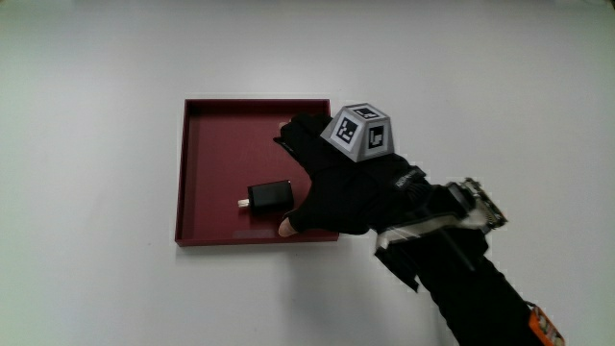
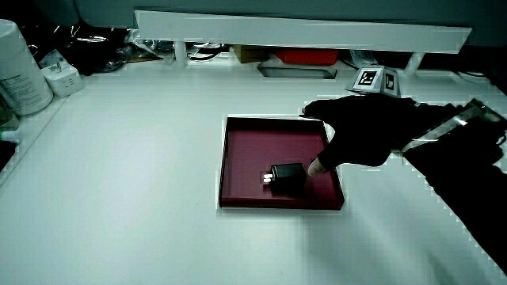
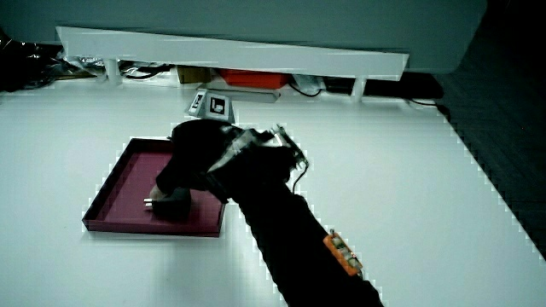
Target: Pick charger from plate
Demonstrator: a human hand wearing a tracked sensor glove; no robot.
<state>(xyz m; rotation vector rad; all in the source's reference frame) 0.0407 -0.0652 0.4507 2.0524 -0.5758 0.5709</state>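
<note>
My hand [image 1: 341, 178] hovers over the plate [image 1: 188, 173], fingers loosely spread, thumb beside the charger [image 1: 270, 198], ready to pinch it.

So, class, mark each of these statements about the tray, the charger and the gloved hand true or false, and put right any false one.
1. The charger lies inside the dark red tray. True.
2. The hand has lifted the charger clear of the tray. False: it rests on the tray floor, a bare fingertip beside it.
3. A patterned cube sits on the hand's back. True.
4. Two chargers lie in the tray. False: only one.
</note>
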